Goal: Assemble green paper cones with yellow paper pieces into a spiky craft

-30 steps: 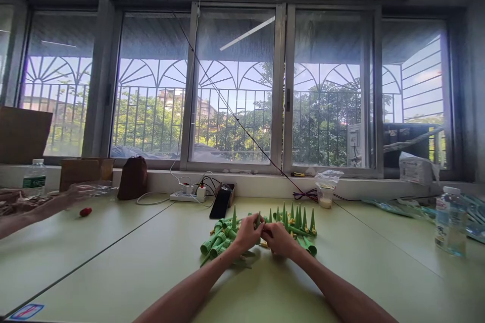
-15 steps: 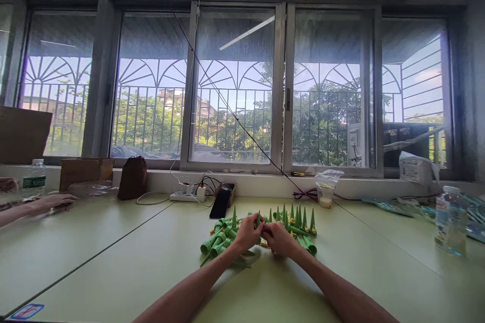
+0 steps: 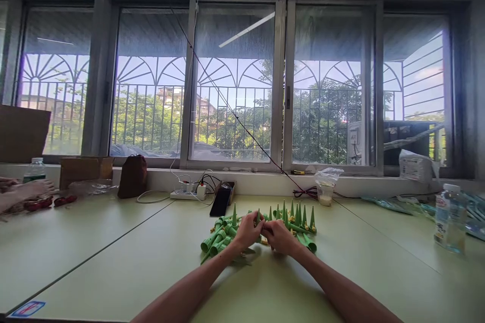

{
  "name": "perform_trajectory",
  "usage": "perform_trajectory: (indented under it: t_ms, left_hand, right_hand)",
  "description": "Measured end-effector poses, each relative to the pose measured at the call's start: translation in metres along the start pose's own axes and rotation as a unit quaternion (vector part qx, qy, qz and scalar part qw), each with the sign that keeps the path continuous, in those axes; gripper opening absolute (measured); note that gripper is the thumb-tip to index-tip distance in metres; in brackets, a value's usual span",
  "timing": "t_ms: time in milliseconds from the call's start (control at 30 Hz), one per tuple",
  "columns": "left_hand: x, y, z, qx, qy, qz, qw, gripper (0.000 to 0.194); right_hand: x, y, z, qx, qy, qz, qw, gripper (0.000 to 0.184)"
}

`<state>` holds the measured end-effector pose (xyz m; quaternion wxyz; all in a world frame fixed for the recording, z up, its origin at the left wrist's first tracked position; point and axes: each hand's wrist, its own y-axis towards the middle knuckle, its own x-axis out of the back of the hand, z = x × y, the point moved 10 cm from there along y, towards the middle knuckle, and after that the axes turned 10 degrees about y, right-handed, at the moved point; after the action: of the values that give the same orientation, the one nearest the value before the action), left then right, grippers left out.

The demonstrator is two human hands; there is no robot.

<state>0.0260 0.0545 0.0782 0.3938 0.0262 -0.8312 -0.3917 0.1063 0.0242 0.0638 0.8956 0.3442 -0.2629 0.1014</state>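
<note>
My left hand [image 3: 247,232] pinches a small green cone [image 3: 258,216], whose pointed tip sticks up above the fingers. Fingertips of my right hand [image 3: 279,236] meet the left ones at the cone's base; whatever they grip is too small and hidden to make out. To the left lies a pile of hollow green cones [image 3: 216,243], open ends toward me. Behind and right of my hands, several slim green cones [image 3: 299,216] stand point up with small yellow pieces [image 3: 313,228] at their bases. More green cones [image 3: 308,243] lie beside my right wrist.
A phone [image 3: 220,203] leans on a small box behind the pile, near a power strip [image 3: 187,195]. A bagged cup [image 3: 326,192] stands by the sill. At right is a plastic bottle [image 3: 450,219]. Another person's hands [image 3: 28,191] work over dark red items [image 3: 38,204] at far left.
My hands stay almost in place around the cone. At far left the other person's arm has drawn back, and dark red items now show there. The view has shifted very slightly.
</note>
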Motion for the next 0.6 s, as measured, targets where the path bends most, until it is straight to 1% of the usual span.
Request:
perform_trajectory:
  t_ms: [333, 600]
  left_hand:
    - [0.0009, -0.0001, 0.0013, 0.011, 0.000, -0.001, 1.000, 0.010]
    - [-0.0007, -0.0004, 0.0020, 0.011, -0.015, 0.005, 1.000, 0.010]
  right_hand:
    - [-0.0008, 0.0002, -0.0018, -0.001, -0.021, 0.012, 1.000, 0.032]
    - [-0.0004, 0.0015, -0.0021, 0.023, -0.048, 0.000, 0.999, 0.030]
